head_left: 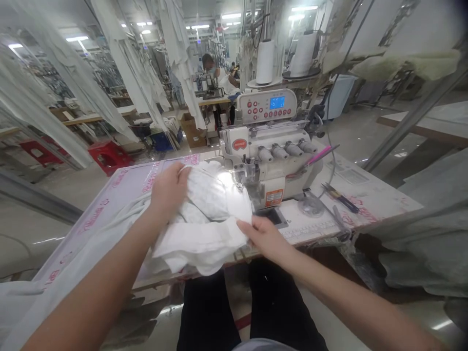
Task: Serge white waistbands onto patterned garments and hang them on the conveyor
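A bunched white garment [204,229] lies on the sewing table [120,190] in front of a white overlock sewing machine [270,156]. My left hand [168,187] is closed, gripping a fold of the white garment at its upper left. My right hand [263,235] rests on the garment's right edge near the table's front, fingers pressed together on the cloth, just below the machine's presser foot [245,178]. The cloth trails off the table to the left, toward the lower left corner.
Scissors and small tools [340,197] lie right of the machine. Two thread cones [265,61] stand behind it. White garments hang overhead. Red stools [107,156] stand at left. Grey fabric [431,234] is piled at right. Another person [214,68] works far back.
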Available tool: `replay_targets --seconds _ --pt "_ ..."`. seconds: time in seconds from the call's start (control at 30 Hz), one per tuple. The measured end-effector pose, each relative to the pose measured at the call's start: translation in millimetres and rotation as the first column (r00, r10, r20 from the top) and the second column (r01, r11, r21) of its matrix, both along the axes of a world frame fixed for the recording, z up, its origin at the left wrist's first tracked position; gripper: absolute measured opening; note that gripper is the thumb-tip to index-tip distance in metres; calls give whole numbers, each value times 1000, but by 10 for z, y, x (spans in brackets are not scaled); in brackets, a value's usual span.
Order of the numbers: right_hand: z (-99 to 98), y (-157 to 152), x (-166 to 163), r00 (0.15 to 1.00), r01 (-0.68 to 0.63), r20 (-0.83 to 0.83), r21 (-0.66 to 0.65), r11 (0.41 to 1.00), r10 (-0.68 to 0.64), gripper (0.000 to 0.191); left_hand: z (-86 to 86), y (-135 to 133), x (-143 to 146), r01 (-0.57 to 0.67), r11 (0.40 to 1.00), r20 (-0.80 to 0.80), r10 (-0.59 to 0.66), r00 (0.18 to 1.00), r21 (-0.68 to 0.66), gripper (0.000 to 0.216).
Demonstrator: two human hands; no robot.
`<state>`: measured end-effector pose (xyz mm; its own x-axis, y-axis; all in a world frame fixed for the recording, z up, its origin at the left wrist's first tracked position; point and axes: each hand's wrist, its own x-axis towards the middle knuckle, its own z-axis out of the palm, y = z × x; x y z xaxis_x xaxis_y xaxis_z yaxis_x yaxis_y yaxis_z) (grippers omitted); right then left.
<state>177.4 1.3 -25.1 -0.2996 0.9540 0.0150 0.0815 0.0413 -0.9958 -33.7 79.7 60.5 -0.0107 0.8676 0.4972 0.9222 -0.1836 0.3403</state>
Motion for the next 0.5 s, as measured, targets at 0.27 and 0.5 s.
replay_targets --seconds 0.27,0.5 --pt "684 404 19 999 -23 -47 -390 920 5 30 -553 -1100 1061 719 677 131 -707 695 -160 34" --pt "843 437 101 952 -135 -306 -452 882 -10 31 -471 -766 677 241 934 37 -240 970 -262 27"
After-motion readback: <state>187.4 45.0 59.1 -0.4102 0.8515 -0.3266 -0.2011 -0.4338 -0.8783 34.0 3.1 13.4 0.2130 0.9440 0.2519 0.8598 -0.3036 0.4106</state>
